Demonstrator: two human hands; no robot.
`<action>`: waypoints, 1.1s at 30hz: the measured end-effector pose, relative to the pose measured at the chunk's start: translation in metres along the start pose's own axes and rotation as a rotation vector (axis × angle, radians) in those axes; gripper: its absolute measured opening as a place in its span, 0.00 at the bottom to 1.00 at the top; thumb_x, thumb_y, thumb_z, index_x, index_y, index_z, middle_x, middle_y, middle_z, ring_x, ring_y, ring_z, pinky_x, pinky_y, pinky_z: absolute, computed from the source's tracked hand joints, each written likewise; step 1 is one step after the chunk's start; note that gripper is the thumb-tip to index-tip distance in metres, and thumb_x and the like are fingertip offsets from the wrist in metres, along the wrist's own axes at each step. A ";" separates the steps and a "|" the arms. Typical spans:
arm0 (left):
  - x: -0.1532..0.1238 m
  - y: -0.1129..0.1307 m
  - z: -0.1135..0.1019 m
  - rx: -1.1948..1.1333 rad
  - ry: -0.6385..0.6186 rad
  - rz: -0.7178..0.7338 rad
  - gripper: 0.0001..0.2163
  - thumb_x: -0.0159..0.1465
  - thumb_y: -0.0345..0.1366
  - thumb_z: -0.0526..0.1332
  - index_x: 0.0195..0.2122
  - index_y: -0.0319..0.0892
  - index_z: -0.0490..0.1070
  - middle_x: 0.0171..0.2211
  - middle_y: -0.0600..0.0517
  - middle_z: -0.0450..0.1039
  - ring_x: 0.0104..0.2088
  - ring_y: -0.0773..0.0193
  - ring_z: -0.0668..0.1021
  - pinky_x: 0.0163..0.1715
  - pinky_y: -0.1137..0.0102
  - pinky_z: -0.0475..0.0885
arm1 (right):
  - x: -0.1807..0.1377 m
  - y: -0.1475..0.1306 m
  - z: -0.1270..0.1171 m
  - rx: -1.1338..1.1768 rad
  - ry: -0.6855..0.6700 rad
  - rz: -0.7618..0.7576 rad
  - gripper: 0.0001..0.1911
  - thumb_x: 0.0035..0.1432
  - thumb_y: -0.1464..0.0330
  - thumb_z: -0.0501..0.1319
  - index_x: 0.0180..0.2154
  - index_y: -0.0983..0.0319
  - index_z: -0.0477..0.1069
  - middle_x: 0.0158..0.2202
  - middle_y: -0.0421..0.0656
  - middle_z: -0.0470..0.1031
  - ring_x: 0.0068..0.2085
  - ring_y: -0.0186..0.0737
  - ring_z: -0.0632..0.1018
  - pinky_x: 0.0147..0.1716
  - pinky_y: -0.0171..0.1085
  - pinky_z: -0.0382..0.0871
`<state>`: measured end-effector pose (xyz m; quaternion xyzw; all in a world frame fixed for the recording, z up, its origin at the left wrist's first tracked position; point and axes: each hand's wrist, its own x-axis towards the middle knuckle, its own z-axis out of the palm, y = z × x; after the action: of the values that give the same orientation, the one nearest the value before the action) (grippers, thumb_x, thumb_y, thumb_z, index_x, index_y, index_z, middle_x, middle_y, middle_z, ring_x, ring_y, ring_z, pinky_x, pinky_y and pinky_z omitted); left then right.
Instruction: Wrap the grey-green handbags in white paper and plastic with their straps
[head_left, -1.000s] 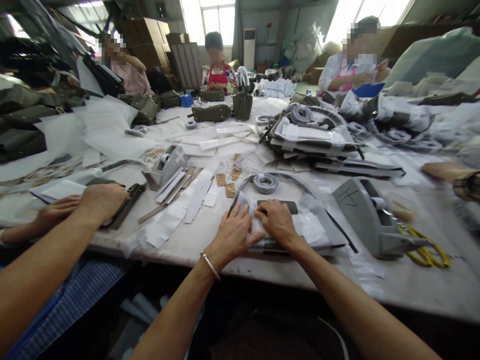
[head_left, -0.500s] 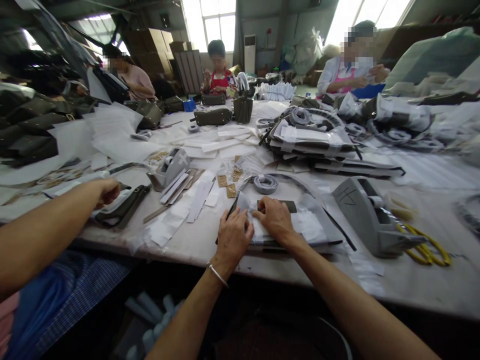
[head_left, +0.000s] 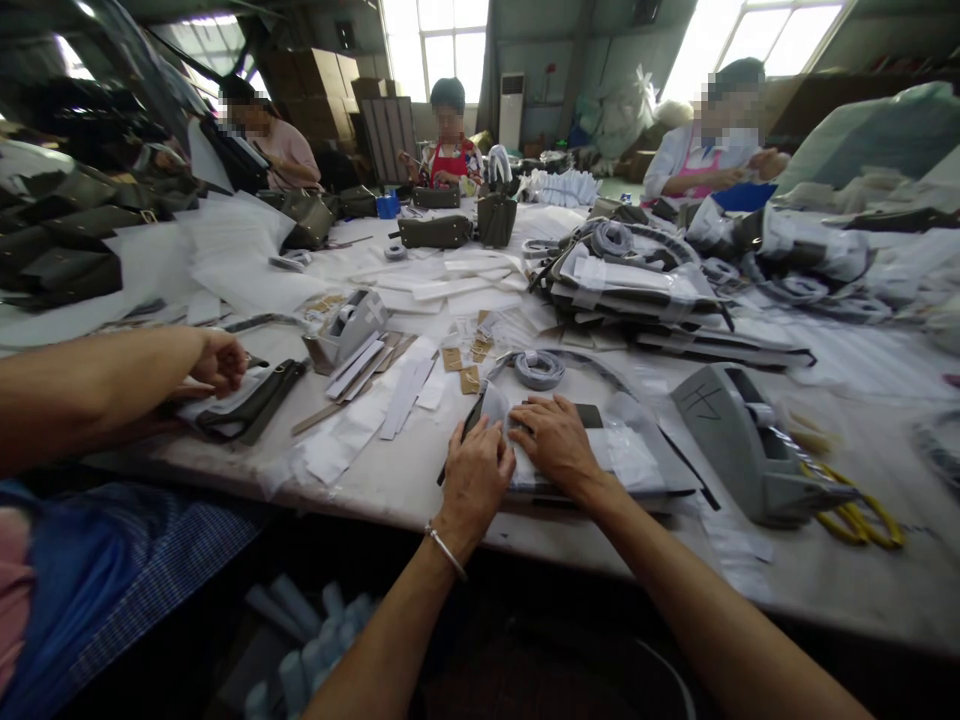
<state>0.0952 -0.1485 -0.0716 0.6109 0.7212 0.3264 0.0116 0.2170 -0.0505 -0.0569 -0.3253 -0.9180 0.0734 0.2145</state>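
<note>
A dark handbag, partly covered in white wrapping (head_left: 630, 455), lies flat on the table in front of me. At its left end my left hand (head_left: 478, 478) has its fingers bent and closed on the bag's edge; the fingertips are partly hidden. My right hand (head_left: 556, 445) rests palm down on the wrapping, fingers stretched out and spread, just right of the left hand. Between and beyond them a pale sheet (head_left: 495, 402) sticks up. The bag's wrapped handle (head_left: 592, 370) arches away from me around a coiled grey strap (head_left: 538, 369).
To the right stands a grey tape dispenser (head_left: 724, 440) beside yellow-handled scissors (head_left: 862, 520). Another dispenser (head_left: 352, 325), paper strips (head_left: 409, 395) and brown tags (head_left: 469, 379) lie left. Stacked wrapped bags (head_left: 630, 285) sit behind. A co-worker's arm (head_left: 112, 385) reaches in at left.
My right hand has gone from bent fingers to lying flatter and spread on the wrapping. My left hand stays at the bag's left end. The co-worker's hand at left has shifted over another bag.
</note>
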 end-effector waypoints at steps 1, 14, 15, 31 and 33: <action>0.000 0.000 0.000 -0.003 0.002 -0.007 0.07 0.65 0.27 0.58 0.43 0.39 0.71 0.44 0.44 0.79 0.56 0.52 0.75 0.61 0.47 0.61 | 0.002 -0.001 0.001 -0.016 -0.017 0.034 0.10 0.62 0.68 0.65 0.46 0.59 0.76 0.49 0.45 0.80 0.57 0.52 0.72 0.60 0.53 0.50; -0.007 -0.004 0.002 0.111 0.147 0.319 0.05 0.69 0.31 0.57 0.37 0.44 0.72 0.38 0.54 0.79 0.54 0.57 0.75 0.63 0.51 0.55 | 0.022 0.010 -0.022 0.246 -0.247 0.183 0.15 0.66 0.68 0.55 0.50 0.58 0.76 0.50 0.43 0.79 0.52 0.45 0.77 0.55 0.42 0.65; -0.007 -0.004 0.002 0.109 0.145 0.317 0.05 0.69 0.31 0.58 0.38 0.44 0.72 0.38 0.54 0.79 0.52 0.58 0.76 0.62 0.52 0.57 | 0.022 0.010 -0.024 0.239 -0.263 0.157 0.16 0.67 0.68 0.53 0.51 0.58 0.75 0.51 0.43 0.78 0.54 0.46 0.76 0.57 0.43 0.64; -0.006 -0.008 0.001 0.097 0.054 0.259 0.03 0.68 0.32 0.60 0.38 0.45 0.73 0.38 0.54 0.78 0.43 0.60 0.75 0.50 0.61 0.64 | 0.062 -0.005 0.001 0.121 -0.446 0.175 0.13 0.64 0.65 0.56 0.44 0.64 0.74 0.48 0.54 0.78 0.50 0.54 0.76 0.49 0.47 0.66; -0.005 -0.008 -0.001 0.095 0.018 0.244 0.04 0.68 0.33 0.59 0.39 0.45 0.74 0.39 0.54 0.78 0.44 0.59 0.75 0.50 0.61 0.63 | 0.071 0.000 0.000 0.210 -0.438 0.234 0.11 0.63 0.66 0.57 0.40 0.64 0.76 0.43 0.51 0.79 0.45 0.51 0.78 0.46 0.44 0.68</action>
<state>0.0894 -0.1535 -0.0763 0.6910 0.6563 0.2961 -0.0635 0.1676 -0.0063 -0.0319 -0.3815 -0.8861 0.2611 0.0333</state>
